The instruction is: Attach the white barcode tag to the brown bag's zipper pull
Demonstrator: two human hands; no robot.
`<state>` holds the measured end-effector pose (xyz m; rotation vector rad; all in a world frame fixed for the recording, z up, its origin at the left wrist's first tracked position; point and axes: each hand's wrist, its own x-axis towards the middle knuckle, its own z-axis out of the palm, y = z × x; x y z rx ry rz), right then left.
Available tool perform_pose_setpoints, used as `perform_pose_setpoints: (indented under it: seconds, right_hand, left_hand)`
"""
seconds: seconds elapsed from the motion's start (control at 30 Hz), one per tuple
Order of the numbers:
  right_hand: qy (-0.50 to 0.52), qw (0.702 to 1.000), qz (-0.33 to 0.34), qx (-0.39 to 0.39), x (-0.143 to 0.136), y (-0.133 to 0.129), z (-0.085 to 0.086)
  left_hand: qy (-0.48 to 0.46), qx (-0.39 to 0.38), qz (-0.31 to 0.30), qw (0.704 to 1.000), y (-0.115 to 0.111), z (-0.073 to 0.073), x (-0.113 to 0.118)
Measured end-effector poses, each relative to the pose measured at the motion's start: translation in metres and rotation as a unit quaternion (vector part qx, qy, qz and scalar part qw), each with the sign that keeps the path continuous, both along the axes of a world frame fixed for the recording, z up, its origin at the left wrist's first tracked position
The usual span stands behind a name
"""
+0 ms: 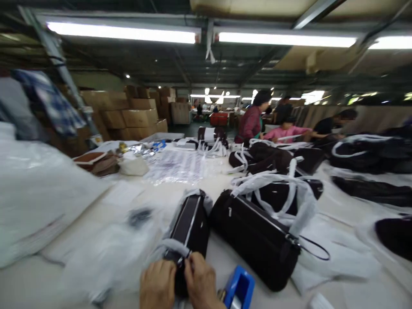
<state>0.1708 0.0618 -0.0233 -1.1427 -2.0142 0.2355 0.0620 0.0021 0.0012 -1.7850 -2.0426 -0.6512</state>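
A small black handbag (192,223) with a silver zip lies lengthwise in front of me, its handle wrapped in white paper. At its near end my left hand (157,283) has curled fingers against the bag's side by the strap fitting. My right hand (202,281) pinches the end of the wrapped handle (175,246) close to the metal fitting. The exact grip of the left fingertips is hidden. Beside it on the right rests a larger black barrel-shaped handbag (257,236) with wrapped handles. A blue tape dispenser (240,287) stands just right of my right hand.
White plastic sheeting (45,201) is heaped on the left. Clear plastic bags (177,165) and a beige pouch (133,165) lie farther back. More dark bags (270,156) crowd the right side. Several people, including one in a maroon jacket (249,122), are beyond the table. Cartons (140,118) are stacked behind.
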Motion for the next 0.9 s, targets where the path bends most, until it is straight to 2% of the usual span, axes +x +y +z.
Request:
perform_pose_setpoints:
  seconds: [0.1,0.33,0.5,0.73,0.9]
  right_hand:
    - [0.007,1.000,0.001,-0.003,-0.004,-0.004,0.005]
    - [-0.017,0.999,-0.024,0.033,-0.005,0.002,0.010]
    - [-0.029,0.999,-0.030,-0.012,-0.009,0.002,0.011]
    - [-0.027,0.988,-0.043,-0.144,-0.007,0.003,0.014]
    - [-0.005,0.992,-0.012,-0.127,-0.006,0.002,0.011]
  left_hand:
    - [-0.018,-0.027,0.026,0.999,-0.007,0.010,0.003]
    - [-0.060,-0.034,0.042,0.997,0.011,0.020,0.015]
    - [-0.074,-0.076,0.069,0.992,0.016,0.029,0.019]
    - [-0.060,-0.059,0.052,0.995,0.014,0.026,0.018]
    - [-0.060,-0.045,0.040,0.996,0.012,0.021,0.016]
